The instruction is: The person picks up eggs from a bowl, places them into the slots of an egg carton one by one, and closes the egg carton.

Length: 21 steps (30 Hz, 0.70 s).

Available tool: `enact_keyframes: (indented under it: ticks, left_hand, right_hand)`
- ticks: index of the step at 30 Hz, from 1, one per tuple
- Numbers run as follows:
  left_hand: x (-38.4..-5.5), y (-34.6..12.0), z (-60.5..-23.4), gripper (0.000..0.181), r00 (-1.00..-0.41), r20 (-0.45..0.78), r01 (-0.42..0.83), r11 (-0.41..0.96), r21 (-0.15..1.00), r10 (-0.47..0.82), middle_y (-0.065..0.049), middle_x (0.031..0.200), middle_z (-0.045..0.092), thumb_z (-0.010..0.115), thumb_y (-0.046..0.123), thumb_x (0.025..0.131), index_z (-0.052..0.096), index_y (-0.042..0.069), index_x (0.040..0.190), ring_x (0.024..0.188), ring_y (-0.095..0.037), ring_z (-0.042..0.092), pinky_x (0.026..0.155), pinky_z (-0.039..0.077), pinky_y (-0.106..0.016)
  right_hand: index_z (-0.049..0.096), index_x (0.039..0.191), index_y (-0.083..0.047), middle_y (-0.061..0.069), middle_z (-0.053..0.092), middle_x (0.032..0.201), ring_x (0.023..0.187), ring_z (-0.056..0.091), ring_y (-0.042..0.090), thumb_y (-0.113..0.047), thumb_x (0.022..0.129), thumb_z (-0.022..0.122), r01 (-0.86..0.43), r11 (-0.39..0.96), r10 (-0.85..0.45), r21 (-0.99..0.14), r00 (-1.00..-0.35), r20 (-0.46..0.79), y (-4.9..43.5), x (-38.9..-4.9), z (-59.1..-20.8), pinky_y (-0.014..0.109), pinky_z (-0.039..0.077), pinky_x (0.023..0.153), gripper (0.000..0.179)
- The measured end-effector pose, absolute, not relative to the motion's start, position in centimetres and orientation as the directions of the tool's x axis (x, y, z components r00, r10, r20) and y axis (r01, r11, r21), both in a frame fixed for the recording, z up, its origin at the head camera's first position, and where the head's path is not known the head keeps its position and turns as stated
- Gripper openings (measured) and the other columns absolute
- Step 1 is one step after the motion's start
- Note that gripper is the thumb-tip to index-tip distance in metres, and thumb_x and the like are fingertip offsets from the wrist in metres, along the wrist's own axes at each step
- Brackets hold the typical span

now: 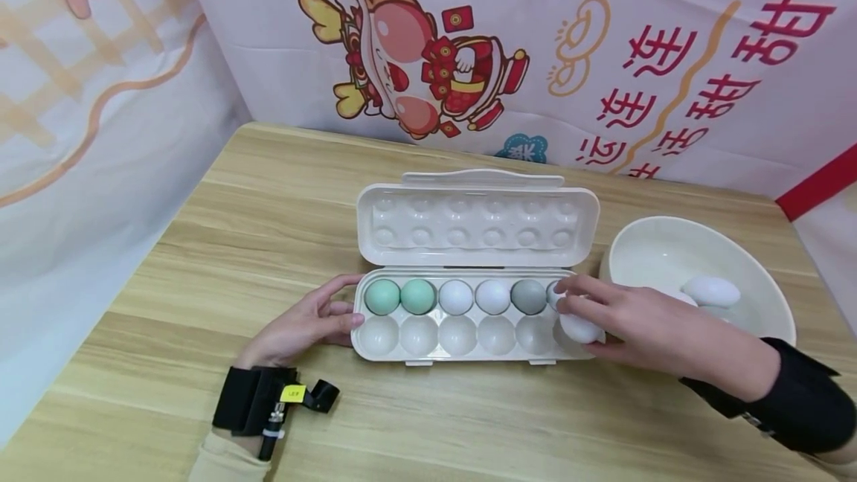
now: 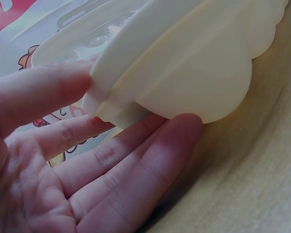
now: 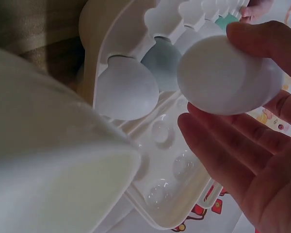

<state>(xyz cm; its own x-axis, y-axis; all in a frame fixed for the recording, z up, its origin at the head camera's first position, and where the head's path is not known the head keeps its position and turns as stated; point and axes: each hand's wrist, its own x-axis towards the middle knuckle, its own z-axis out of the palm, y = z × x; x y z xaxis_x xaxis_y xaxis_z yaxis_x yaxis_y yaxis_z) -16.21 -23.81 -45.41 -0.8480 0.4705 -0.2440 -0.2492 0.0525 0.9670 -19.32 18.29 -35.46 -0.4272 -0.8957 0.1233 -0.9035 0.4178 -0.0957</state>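
Note:
A white plastic egg carton point(image 1: 438, 354) lies on the table with its lid point(image 1: 478, 253) raised. Its back row carries two green eggs point(image 1: 400, 297), two white eggs point(image 1: 474, 297), a grey-blue egg point(image 1: 529, 296) and a white egg point(image 3: 126, 90) at the right end. Front-row cups point(image 1: 457, 335) hold nothing from the left end on. My right hand point(image 1: 659, 329) pinches another white egg point(image 3: 228, 75) between thumb and fingers, over the front row's right end. At the carton's left end my left hand point(image 1: 297, 322) grips the edge, thumb on the rim and fingers against its side point(image 2: 194, 82).
To the right, partly behind the right hand, stands a cream bowl point(image 1: 636, 240) with white eggs point(image 1: 712, 291) inside; its wall is close to the carton. Behind the wooden table point(image 1: 268, 229) hangs a printed white cloth point(image 1: 268, 58).

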Motion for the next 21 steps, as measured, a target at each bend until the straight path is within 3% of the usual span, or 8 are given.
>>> enact_keyframes:
  ticks: [7,21]
  left_hand:
    - [-16.3,-23.8,-45.4,0.062,-0.842,-0.25,-0.253,0.059,0.966,0.477,-0.032,0.115,0.056,0.058,0.01,0.09,0.023,0.008,0.141,0.095,-0.029,0.063,0.08,0.055,-0.044]
    - [-16.2,-23.8,-45.5,0.061,-0.851,-0.23,-0.242,0.036,0.97,0.472,-0.027,0.11,0.059,0.057,0.007,0.089,0.025,0.007,0.141,0.091,-0.028,0.064,0.079,0.056,-0.044]
  right_hand:
    - [0.061,0.104,-0.016,0.002,0.057,0.102,0.079,0.058,0.012,-0.025,0.058,0.083,-0.927,0.374,-0.915,-0.022,-0.373,0.156,18.2,-19.5,-36.3,0.03,0.053,0.057,0.052]
    - [0.064,0.101,-0.013,-0.003,0.059,0.093,0.074,0.055,0.011,-0.025,0.064,0.081,-0.9,0.43,-0.902,-0.067,-0.431,-0.005,18.0,-19.8,-37.1,0.031,0.053,0.06,0.042]
